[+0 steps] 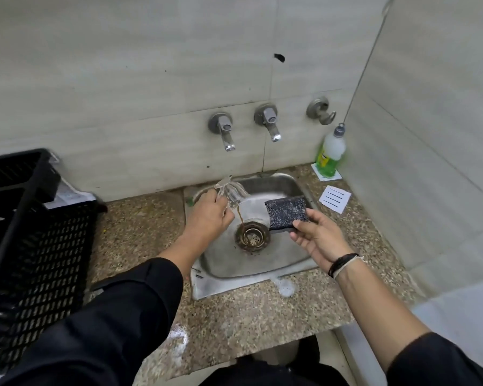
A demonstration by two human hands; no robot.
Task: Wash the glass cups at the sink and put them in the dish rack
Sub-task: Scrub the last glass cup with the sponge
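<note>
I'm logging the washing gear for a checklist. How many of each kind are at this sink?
Glass cup: 1
Sponge: 1
Soap bottle: 1
Taps: 2
Dish rack: 1
Total: 6

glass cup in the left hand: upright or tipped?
Tipped. The left hand holds the glass cup tilted over the sink, and brown liquid streams from it into the drain.
</note>
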